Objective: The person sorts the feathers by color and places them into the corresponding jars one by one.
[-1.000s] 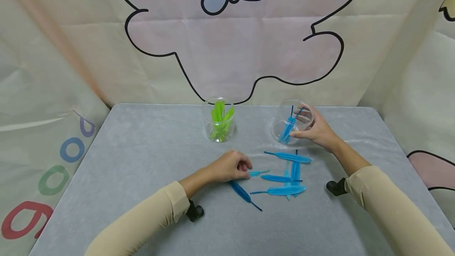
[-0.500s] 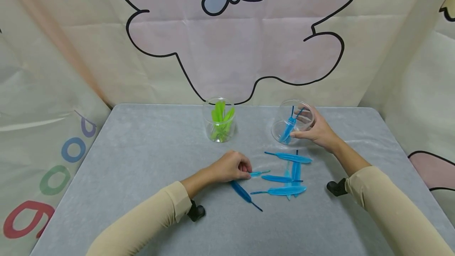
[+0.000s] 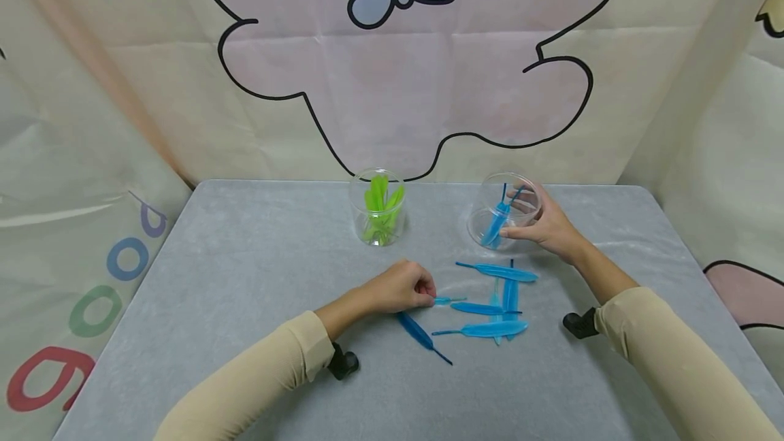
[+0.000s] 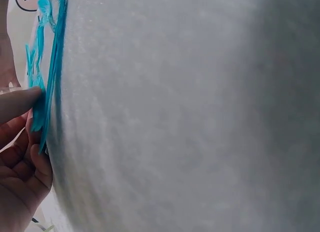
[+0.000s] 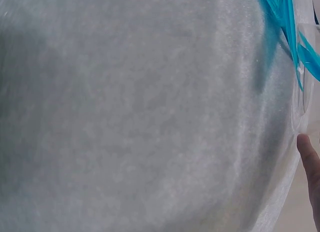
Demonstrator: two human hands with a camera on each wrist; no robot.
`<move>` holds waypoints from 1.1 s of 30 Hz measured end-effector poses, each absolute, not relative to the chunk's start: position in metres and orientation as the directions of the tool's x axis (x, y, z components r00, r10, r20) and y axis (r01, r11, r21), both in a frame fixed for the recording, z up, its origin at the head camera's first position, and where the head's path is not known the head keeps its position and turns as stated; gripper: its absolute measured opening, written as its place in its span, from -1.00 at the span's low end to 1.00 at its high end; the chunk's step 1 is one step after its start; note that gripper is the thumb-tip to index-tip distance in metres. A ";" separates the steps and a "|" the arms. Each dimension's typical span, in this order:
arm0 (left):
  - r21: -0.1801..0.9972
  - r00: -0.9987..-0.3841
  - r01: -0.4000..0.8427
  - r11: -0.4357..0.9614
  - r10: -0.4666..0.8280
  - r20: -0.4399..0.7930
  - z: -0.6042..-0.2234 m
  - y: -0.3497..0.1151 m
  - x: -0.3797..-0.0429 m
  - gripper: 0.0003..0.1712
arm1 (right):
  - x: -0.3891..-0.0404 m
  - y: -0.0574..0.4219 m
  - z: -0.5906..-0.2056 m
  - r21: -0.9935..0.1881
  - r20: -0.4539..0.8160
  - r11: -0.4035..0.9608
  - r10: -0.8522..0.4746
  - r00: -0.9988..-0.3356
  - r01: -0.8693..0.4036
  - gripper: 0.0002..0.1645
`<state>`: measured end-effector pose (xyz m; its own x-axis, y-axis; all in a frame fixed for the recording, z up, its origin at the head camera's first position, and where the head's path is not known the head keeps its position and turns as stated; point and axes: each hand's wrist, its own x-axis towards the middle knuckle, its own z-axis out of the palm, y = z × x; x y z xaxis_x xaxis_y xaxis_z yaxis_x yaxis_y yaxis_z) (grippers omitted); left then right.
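My left hand (image 3: 398, 288) is low over the table and pinches a light blue feather (image 3: 450, 300), whose quill end sticks out to the right. In the left wrist view the thumb (image 4: 20, 103) lies against this feather (image 4: 38, 114). A darker blue feather (image 3: 416, 331) lies just below that hand, partly hidden by it. My right hand (image 3: 548, 226) grips a clear plastic cup (image 3: 478, 213) from its right side. Inside the cup stand blue feathers (image 3: 497, 220). Between the hands, several blue feathers (image 3: 490, 329) lie loosely crossed on the table.
Left of the gripped cup, a second clear cup (image 3: 358, 220) stands upright with bright green feathers (image 3: 382, 206) in it. The grey cloth-covered table (image 3: 257, 243) ends at a printed curtain (image 3: 392, 87) behind, and more curtain hangs at both sides.
The left hand has shifted very slightly to the right, and less of its light blue feather shows. The right hand and its cup stay in place.
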<state>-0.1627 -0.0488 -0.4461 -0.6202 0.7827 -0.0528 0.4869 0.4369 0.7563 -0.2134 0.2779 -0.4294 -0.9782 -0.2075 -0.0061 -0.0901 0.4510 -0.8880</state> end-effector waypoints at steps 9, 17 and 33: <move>0.778 -0.614 0.481 0.405 0.789 -0.031 -0.444 -0.043 -0.165 -0.87 | -0.213 0.279 -0.432 -0.890 0.002 0.446 -0.206 -0.979 -0.096 0.06; 0.782 -0.641 0.478 0.400 0.768 -0.001 -0.429 -0.033 -0.174 -0.90 | -0.214 0.278 -0.431 -0.889 0.010 0.445 -0.210 -0.978 -0.104 0.06; 0.830 -0.722 0.469 0.304 0.673 0.161 -0.396 0.004 -0.197 -0.95 | -0.214 0.279 -0.431 -0.890 0.021 0.440 -0.217 -0.976 -0.117 0.07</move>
